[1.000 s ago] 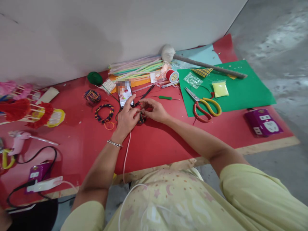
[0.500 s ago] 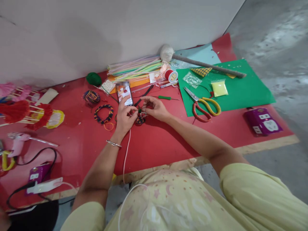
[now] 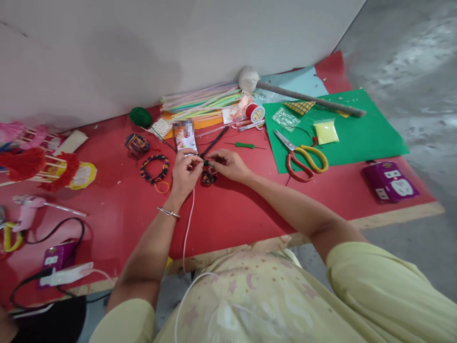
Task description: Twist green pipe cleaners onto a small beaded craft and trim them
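Close together over the red table, my two hands meet at a small dark multicoloured yarn piece (image 3: 208,178) with a bit of green yarn (image 3: 205,163) at its top. My left hand (image 3: 184,174) pinches the green yarn between thumb and forefinger. From the other side my right hand (image 3: 231,166) has its fingertips closed at the same spot; the strand in them is partly hidden. A phone (image 3: 187,143) with a lit screen lies just beyond my left hand. Left of it is a braided yarn ring (image 3: 165,164). A green-handled hook (image 3: 244,145) lies beyond my right hand.
Scissors (image 3: 306,162) and a yellow packet (image 3: 325,131) lie on green card (image 3: 374,133). A purple power socket (image 3: 391,181) stands at right. Yarn balls (image 3: 140,117), pipe cleaners (image 3: 203,102) and a red spool (image 3: 254,112) are behind. A glue gun (image 3: 28,212) lies left.
My right hand has come down and in toward my left, its raised fingers closing at the green yarn. My left fingers have shifted slightly.
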Tool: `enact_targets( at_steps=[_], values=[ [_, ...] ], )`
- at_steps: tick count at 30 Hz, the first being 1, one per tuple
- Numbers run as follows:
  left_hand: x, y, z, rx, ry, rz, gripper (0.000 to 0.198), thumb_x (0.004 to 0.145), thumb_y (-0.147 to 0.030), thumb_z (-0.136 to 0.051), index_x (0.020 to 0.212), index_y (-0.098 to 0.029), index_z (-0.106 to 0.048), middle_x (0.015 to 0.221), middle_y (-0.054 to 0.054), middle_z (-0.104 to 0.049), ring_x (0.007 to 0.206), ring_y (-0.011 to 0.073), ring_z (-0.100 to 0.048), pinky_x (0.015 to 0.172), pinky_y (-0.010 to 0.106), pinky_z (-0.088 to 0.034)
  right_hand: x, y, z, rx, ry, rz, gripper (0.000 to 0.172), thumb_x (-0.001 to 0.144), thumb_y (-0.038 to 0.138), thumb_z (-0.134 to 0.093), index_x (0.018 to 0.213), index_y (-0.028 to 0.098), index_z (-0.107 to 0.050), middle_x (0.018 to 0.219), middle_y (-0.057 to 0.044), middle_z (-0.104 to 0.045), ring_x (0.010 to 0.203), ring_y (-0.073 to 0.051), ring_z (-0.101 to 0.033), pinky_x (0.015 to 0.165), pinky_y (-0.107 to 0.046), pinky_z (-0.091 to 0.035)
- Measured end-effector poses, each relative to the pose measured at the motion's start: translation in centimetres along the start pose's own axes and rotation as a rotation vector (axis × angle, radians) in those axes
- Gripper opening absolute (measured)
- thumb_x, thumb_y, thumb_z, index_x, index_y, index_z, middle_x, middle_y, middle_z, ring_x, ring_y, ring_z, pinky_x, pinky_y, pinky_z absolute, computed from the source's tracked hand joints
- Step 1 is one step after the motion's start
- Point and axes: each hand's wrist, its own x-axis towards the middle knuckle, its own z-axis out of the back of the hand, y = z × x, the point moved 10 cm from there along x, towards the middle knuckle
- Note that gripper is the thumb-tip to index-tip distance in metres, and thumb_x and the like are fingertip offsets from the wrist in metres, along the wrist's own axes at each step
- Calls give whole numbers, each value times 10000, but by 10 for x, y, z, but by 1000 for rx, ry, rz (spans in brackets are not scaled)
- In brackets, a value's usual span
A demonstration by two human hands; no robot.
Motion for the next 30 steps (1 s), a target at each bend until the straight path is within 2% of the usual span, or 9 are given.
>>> enact_targets(
  at_steps=[4,8,14,19,22,24,26,28,30],
  values=[
    [0,-1,-6,-49,39,-9,79,880,-264,-645,907,-202,-686,1099,56,-607,795,121,-591,651,248,-501,-1,-2,-2,69,16,-35,195,880,285,-626,971,144,-726,858,-39,-705,731,-130,-637,688,-251,-512],
    [1,-2,-5,-90,24,-24,48,870,-230,-646,882,-197,-678,1006,40,-634,830,135,-598,675,251,-488,-1,-6,-2,78,2,-79,164,866,268,-619,894,132,-706,790,-29,-686,667,-121,-622,646,-243,-502],
    [1,4,-11,-145,61,-20,68,879,-246,-629,905,-200,-672,977,35,-676,893,162,-626,788,292,-499,0,1,-3,50,29,-19,226,880,260,-613,1050,151,-716,833,-25,-695,685,-114,-611,655,-234,-492],
    [-4,18,-17,-183,94,112,112,876,-275,-632,944,-204,-686,868,8,-691,736,138,-606,686,266,-482,-1,4,-3,64,30,-11,170,863,251,-614,921,134,-725,799,-27,-683,661,-113,-619,642,-239,-495],
    [-5,20,-18,-180,93,146,117,872,-286,-636,934,-202,-688,832,4,-689,694,130,-595,645,254,-474,-1,1,-2,61,19,-43,150,850,247,-616,891,135,-707,780,-20,-679,654,-112,-619,635,-235,-493],
    [-4,16,-15,-156,84,114,122,871,-276,-635,954,-200,-680,875,14,-697,690,127,-595,634,252,-477,-1,-1,-2,71,12,-66,142,844,244,-613,883,137,-697,772,-17,-679,653,-112,-618,634,-234,-494],
    [-2,5,-10,-88,63,24,164,859,-253,-649,1013,-204,-675,972,31,-703,720,130,-607,657,262,-492,-1,-4,-2,77,1,-74,133,835,233,-607,875,138,-693,772,-17,-679,656,-114,-616,635,-235,-492],
    [-1,-8,-7,7,61,-95,196,856,-233,-659,1050,-215,-681,1055,46,-697,830,153,-641,754,294,-522,-1,-4,-1,60,-9,-62,130,825,227,-612,868,139,-697,776,-17,-680,663,-116,-612,639,-237,-486],
    [-2,-18,-8,79,75,-185,147,876,-224,-646,1014,-223,-697,1076,52,-693,962,182,-655,865,333,-526,0,-3,-1,37,-9,-55,134,823,230,-614,864,140,-705,769,-15,-680,659,-114,-606,638,-235,-476]
  ],
)
